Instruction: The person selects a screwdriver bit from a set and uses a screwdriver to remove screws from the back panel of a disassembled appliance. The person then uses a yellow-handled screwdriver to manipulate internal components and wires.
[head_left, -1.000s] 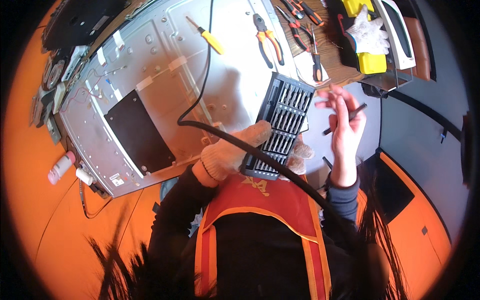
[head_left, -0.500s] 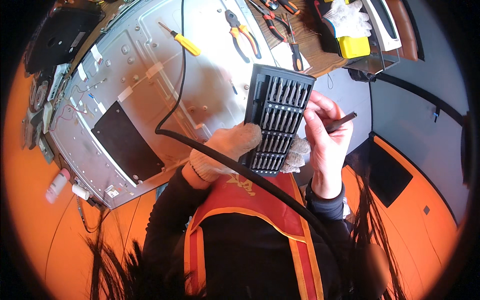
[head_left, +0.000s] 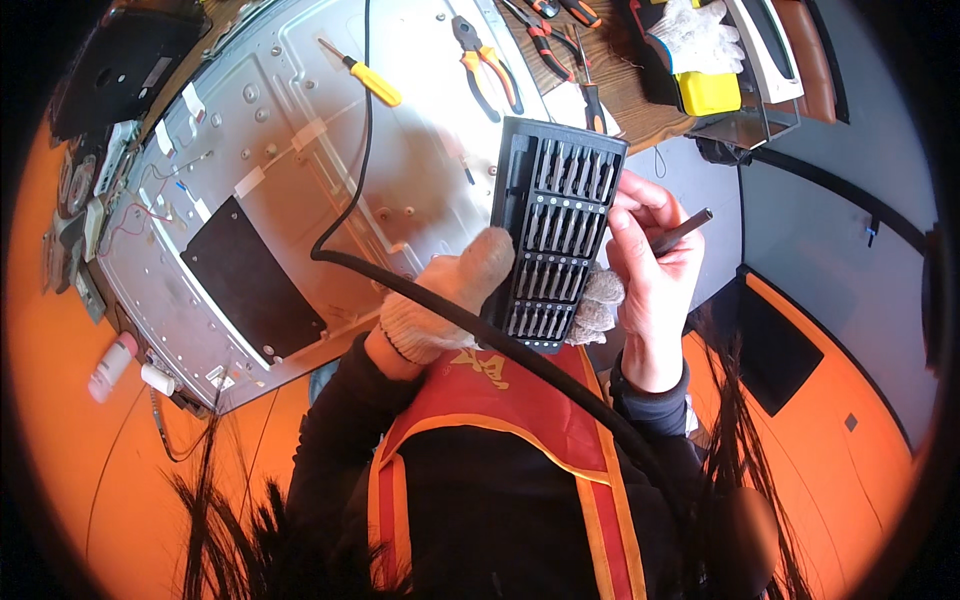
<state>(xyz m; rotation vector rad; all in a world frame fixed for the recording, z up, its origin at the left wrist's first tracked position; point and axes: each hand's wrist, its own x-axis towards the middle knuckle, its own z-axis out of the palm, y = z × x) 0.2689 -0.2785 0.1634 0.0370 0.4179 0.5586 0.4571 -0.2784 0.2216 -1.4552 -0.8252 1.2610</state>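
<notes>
A black case of screwdriver bits [head_left: 562, 222] is held upright before my chest, its several rows of metal bits facing me. My left hand [head_left: 440, 295], in a light knitted glove, grips it, thumb on the left edge and fingertips showing past the lower right edge. My bare right hand [head_left: 650, 280] is closed around a slim dark screwdriver handle [head_left: 684, 231], whose end points up and right. Its thumb and forefinger are at the case's right edge; whether they pinch a bit there is hidden. A thick black cable [head_left: 430, 307] passes in front of my left hand.
A large silver metal panel [head_left: 410, 200] fills the left and centre. On it lie a yellow-handled screwdriver [head_left: 375, 85] and orange-black pliers [head_left: 485, 70]. Beyond are red-black pliers [head_left: 540, 45], another screwdriver [head_left: 594, 108] and a white glove [head_left: 697, 38]. A dark device [head_left: 125, 75] lies far left.
The bit case has shifted slightly up and left. My left thumb has moved up and left to its edge. My right hand stays beside the case, still holding the screwdriver handle.
</notes>
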